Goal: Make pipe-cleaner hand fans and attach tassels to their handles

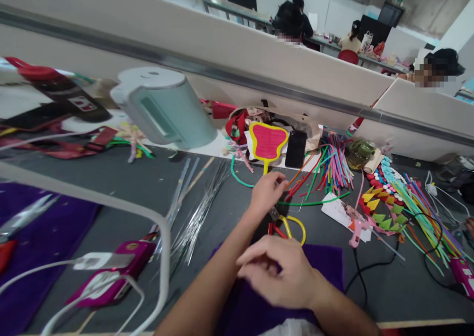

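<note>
My left hand [267,193] reaches over the desk with its fingers curled inward. Just beyond it, a pink fan-shaped piece with a yellow outline [267,141] runs its yellow stem down to the hand; whether the fingers grip the stem is hidden. Nearer to me, my right hand [283,272] hovers over a purple cloth [328,264], thumb and fingers bent together at the tips. I cannot make out anything between them. Between the hands lies a tool with yellow and red loop handles [301,227], partly covered.
Silver wires [202,212] lie left of my arms, near a magenta box with white cables [129,262]. A pale blue kettle [174,111] stands behind. Rightward are colourful pipe cleaners [335,165], a black phone [296,149] and a pink glue gun [357,230]. Several people sit beyond the partition [222,62].
</note>
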Available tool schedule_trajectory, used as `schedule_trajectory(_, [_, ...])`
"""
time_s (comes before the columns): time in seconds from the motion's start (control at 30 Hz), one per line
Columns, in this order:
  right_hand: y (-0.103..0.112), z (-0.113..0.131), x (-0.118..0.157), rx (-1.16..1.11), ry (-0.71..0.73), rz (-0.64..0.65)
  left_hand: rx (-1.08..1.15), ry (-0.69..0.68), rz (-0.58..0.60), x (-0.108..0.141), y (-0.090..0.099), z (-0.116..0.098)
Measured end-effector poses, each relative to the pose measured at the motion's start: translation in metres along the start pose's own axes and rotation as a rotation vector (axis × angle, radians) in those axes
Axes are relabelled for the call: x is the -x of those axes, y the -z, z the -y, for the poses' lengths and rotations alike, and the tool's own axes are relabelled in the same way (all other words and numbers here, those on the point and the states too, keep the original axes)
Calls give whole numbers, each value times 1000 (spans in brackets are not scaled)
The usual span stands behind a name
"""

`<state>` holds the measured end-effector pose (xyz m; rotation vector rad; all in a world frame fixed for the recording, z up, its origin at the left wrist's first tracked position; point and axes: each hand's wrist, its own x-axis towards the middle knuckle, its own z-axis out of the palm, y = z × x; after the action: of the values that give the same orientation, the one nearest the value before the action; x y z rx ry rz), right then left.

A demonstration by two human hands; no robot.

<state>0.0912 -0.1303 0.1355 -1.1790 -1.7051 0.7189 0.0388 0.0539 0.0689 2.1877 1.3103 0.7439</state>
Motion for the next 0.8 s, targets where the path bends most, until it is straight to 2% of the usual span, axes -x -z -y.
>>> schedule_trajectory(0.07, [-4,-27,5,-17,-42,-181,-42,-56,83,-12,-12,-13])
schedule_trajectory(0.13, [-9,-60,19,24,-38,-261,-88,-63,165,-24,-29,-24])
schedule_trajectory(0.27, [-26,-112,48,111,-55,-241,-142,-9,224,-45,-71,-38])
schedule_trajectory(0.4, [-37,-129,55,113,-45,-203,-192,55,269,-58,-98,-42])
schedule_trajectory(0.47, [-38,-129,54,93,-46,-237,-194,83,282,-61,-103,-41])
schedule_trajectory(0.57, [-37,-128,52,51,-62,-280,-164,129,277,-61,-100,-37])
schedule_trajectory(0.73, [-36,-124,53,-62,-130,-284,-18,133,275,-50,-81,-30])
schedule_trajectory(0.8, [-32,-122,53,-153,-207,-344,63,112,284,-39,-72,-29])
